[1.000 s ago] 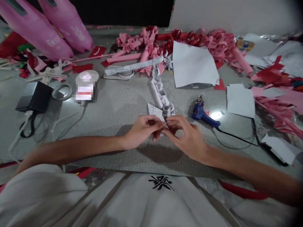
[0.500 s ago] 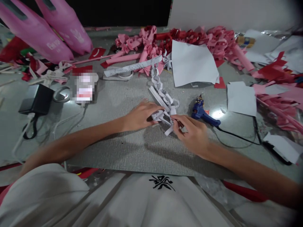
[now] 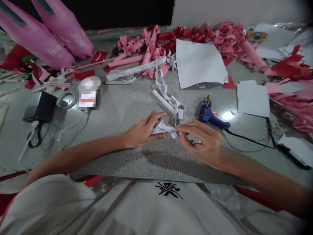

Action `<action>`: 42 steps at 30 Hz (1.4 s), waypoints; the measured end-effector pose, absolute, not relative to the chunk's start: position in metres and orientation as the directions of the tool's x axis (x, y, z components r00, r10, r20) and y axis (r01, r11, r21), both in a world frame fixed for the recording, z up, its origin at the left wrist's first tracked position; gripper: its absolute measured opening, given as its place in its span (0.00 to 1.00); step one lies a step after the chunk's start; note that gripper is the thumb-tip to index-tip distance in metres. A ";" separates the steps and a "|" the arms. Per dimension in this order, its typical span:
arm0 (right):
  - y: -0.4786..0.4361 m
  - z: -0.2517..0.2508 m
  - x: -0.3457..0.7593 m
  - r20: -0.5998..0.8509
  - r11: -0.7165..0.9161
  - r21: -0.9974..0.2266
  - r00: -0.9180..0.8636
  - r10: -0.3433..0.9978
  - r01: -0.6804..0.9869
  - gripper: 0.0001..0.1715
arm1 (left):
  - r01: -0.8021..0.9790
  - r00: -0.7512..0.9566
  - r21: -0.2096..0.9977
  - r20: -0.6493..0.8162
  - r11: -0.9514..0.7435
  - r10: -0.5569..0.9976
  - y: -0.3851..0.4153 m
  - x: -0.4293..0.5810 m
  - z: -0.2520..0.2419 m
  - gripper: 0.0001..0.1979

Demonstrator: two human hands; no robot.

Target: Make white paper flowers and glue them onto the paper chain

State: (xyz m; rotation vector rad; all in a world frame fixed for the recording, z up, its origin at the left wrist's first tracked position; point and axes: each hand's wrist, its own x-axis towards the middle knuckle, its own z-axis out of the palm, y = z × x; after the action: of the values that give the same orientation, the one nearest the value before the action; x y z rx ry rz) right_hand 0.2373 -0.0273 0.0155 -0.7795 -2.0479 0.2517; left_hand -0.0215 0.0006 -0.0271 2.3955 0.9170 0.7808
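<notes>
While folded white paper strips [image 3: 160,128] lie inside the curved, parted left hand [image 3: 141,131], right hand [image 3: 203,140] pinches one end near front edge of grainy grey table [image 3: 137,163].

Grey tabletop [image 3: 117,107], pale wall [image 3: 210,13], perhaps a dark screen [image 3: 127,13]

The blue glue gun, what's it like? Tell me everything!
The glue gun looks plastic, with a blue body and handle and a dark tip speckled gold. It lies on the table, tip pointing away from the person. A black cord runs from the handle's end. The right hand is close but isn't holding it.
</notes>
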 end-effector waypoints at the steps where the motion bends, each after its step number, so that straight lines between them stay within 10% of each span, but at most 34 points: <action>1: -0.028 0.015 0.237 0.675 0.777 -0.462 -0.398 0.621 0.428 0.17 | 0.446 0.610 0.595 0.344 -0.669 0.713 0.000 -0.020 -0.029 0.36; 42: -0.025 -0.001 0.234 0.576 0.771 -0.504 -0.514 0.636 0.390 0.15 | 0.423 0.473 0.585 0.510 -0.693 0.719 -0.009 -0.018 -0.030 0.14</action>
State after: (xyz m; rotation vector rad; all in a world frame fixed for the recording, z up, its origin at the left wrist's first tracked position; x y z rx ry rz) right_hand 0.2345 -0.0255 -0.0013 -0.7614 -2.1731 0.3994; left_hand -0.0181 -0.0095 -0.0300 2.3461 0.9575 1.0762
